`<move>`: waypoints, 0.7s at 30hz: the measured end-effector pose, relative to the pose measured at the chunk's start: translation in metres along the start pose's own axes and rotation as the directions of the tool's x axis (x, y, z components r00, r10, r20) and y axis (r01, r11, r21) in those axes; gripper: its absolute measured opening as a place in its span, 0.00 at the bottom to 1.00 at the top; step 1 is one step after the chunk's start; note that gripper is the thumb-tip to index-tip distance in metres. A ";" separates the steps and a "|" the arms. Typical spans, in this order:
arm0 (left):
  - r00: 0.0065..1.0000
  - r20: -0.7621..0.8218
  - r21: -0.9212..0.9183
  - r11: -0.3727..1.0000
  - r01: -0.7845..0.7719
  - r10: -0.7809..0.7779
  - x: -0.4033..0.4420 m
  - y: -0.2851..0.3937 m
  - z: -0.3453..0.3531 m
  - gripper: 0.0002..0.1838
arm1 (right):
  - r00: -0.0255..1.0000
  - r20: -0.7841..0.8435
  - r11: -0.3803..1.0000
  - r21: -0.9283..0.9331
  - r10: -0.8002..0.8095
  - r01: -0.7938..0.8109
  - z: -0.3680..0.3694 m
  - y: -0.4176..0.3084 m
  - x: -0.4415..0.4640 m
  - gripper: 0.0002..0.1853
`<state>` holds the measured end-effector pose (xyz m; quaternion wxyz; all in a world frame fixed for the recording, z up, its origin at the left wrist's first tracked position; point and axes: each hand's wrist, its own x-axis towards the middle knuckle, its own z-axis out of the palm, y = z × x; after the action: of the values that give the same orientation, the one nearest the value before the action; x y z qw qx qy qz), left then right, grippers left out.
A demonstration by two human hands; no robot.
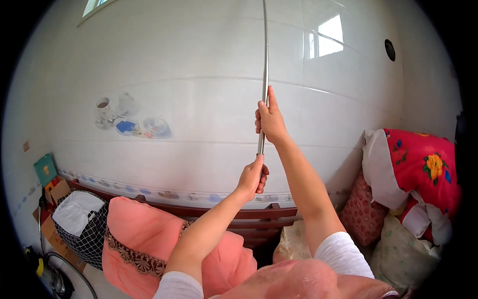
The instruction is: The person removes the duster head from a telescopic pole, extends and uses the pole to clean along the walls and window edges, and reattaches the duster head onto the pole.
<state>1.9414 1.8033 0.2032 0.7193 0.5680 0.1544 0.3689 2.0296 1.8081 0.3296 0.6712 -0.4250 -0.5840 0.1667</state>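
Observation:
A thin metal pole point(266, 50) rises almost upright in front of the tiled wall, and its upper end runs out of view at the top. My right hand point(270, 119) grips it partway up, with the index finger stretched along the shaft. Lower down, my left hand point(253, 177) is closed around the bottom part of the same pole, thumb pointing up. Both arms reach forward and up. The pole's lowest tip is hidden in or behind the left hand.
Below the wall stands a dark red wooden bench back point(239, 214). A salmon-pink cloth bundle point(139, 224), a black-and-white grid-patterned bag point(82, 231) and a teal box point(46, 169) are at left. Red floral bedding point(418, 154) is piled at right. A dark round wall opening point(390, 50) is above.

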 end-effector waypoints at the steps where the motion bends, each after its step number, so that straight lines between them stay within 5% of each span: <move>1: 1.000 0.006 0.020 1.000 0.004 -0.004 0.000 -0.003 0.004 0.29 | 0.999 -0.037 1.000 -0.015 0.004 -0.005 -0.007 0.000 -0.005 0.31; 8: 0.993 0.035 0.021 0.994 0.110 -0.110 -0.027 -0.035 -0.005 0.28 | 0.998 -0.067 0.992 -0.126 -0.001 -0.007 -0.010 0.013 -0.045 0.34; 17: 0.997 -0.036 -0.386 0.921 0.045 -0.064 -0.129 -0.115 -0.054 0.26 | 0.943 0.293 0.968 -0.234 0.157 -0.088 0.075 0.044 -0.136 0.36; 21: 0.995 -0.086 -0.277 0.961 0.021 -0.047 -0.157 -0.124 -0.066 0.25 | 0.949 0.279 0.980 -0.168 0.149 -0.105 0.085 0.044 -0.160 0.37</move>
<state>1.8362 1.7283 0.0363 0.7898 0.4421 0.1441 0.4001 1.9210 1.7504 0.1892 0.5319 -0.4824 -0.6585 0.2253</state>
